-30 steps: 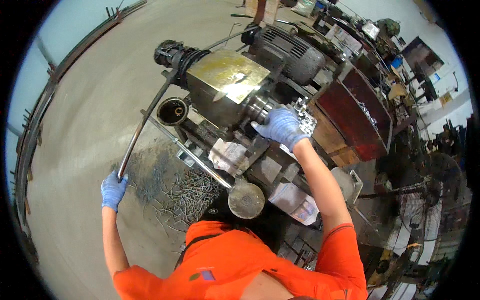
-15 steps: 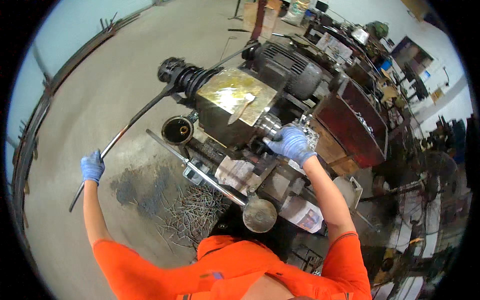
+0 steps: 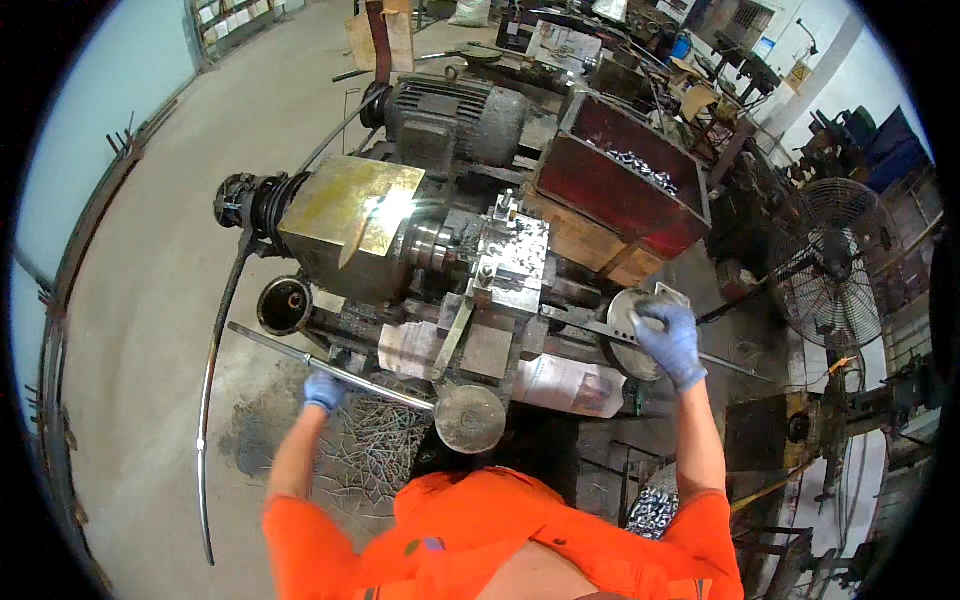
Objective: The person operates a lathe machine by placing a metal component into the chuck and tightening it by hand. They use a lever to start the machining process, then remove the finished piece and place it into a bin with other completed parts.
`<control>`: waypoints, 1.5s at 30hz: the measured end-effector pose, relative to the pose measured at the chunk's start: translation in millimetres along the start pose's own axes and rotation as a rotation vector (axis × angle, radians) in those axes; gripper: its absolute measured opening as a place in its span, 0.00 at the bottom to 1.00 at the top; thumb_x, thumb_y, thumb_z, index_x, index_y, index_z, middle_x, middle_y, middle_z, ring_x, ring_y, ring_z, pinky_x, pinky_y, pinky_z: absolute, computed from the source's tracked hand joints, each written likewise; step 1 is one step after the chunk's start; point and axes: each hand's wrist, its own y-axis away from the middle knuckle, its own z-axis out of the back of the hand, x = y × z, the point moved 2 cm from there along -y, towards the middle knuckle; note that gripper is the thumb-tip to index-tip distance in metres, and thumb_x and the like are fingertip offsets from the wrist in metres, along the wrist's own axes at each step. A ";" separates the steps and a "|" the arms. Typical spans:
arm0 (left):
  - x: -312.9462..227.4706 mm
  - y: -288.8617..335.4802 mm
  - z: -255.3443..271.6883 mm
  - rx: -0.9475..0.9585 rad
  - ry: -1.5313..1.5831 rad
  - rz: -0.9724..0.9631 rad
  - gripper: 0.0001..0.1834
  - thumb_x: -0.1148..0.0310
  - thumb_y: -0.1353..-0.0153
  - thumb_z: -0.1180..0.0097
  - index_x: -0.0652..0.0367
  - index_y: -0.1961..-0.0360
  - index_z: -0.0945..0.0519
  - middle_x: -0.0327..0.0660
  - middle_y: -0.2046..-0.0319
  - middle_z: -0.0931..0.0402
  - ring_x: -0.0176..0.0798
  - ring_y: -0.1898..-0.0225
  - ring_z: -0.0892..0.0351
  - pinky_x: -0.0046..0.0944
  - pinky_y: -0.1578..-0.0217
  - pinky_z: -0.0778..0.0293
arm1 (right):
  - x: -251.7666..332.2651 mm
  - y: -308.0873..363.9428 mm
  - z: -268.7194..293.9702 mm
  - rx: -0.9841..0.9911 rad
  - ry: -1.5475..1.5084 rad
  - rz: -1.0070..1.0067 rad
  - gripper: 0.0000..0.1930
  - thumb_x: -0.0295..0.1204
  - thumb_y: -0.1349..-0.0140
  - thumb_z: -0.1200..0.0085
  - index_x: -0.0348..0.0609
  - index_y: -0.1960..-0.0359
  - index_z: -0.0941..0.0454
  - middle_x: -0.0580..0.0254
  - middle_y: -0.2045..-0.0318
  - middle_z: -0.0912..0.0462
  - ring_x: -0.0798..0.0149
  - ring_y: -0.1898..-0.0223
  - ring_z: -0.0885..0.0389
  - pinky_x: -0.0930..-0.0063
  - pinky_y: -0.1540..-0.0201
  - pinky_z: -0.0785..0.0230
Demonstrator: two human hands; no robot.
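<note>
My right hand (image 3: pixel 668 342), in a blue glove, is curled at the outer end of a flat metal bar with holes (image 3: pixel 590 322), above a round pale disc (image 3: pixel 628 345). My left hand (image 3: pixel 325 388), also gloved, is low beside a long silver lever (image 3: pixel 330 367) with a round end plate (image 3: pixel 470 419); its fingers are partly hidden there. Between my hands stands a greasy machine with a shiny spindle (image 3: pixel 430 246) and a metal tool block (image 3: pixel 514 255) strewn with dark chips. The long dark bar (image 3: pixel 208 375) hangs at the machine's left, away from my hands.
A red bin (image 3: pixel 625 195) holding small metal parts sits on a wooden support behind the machine. Shavings (image 3: pixel 375 440) lie on the floor at the lower left. A caged fan (image 3: pixel 835 265) stands at right, and a basket of metal pieces (image 3: pixel 652 512) is by my right arm.
My left hand has let go of the long dark bar and moved right and down; that bar now hangs steeply. My right hand has left the spindle area for the flat bar. The view has shifted.
</note>
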 end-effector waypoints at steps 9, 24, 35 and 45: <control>48.7 -21.5 46.6 -0.071 -0.146 -0.086 0.14 0.56 0.49 0.50 0.50 0.67 0.19 0.46 0.65 0.21 0.50 0.63 0.21 0.46 0.64 0.27 | -178.9 98.3 34.3 0.075 0.268 -0.484 0.16 0.40 0.54 0.37 0.39 0.72 0.19 0.49 0.71 0.18 0.52 0.66 0.20 0.65 0.59 0.29; 66.7 42.7 161.5 -0.588 1.452 0.505 0.19 0.56 0.41 0.47 0.64 0.64 0.24 0.44 0.80 0.25 0.36 0.87 0.28 0.32 0.87 0.29 | -305.3 230.4 58.9 0.362 0.710 -1.027 0.24 0.52 0.54 0.43 0.45 0.65 0.19 0.48 0.64 0.19 0.46 0.58 0.22 0.59 0.54 0.31; -13.1 8.9 164.2 -0.855 1.601 0.691 0.11 0.69 0.46 0.46 0.70 0.73 0.28 0.46 0.85 0.26 0.39 0.90 0.28 0.36 0.90 0.35 | -214.1 462.6 129.1 0.285 0.642 -1.233 0.24 0.50 0.55 0.42 0.37 0.73 0.19 0.41 0.72 0.20 0.43 0.65 0.21 0.55 0.63 0.29; -35.4 18.7 177.6 -0.913 1.594 0.713 0.10 0.70 0.47 0.47 0.68 0.76 0.28 0.46 0.85 0.26 0.37 0.88 0.28 0.35 0.88 0.33 | -193.4 476.4 126.6 0.393 0.716 -1.389 0.29 0.51 0.54 0.43 0.30 0.68 0.23 0.36 0.66 0.21 0.42 0.59 0.23 0.56 0.56 0.30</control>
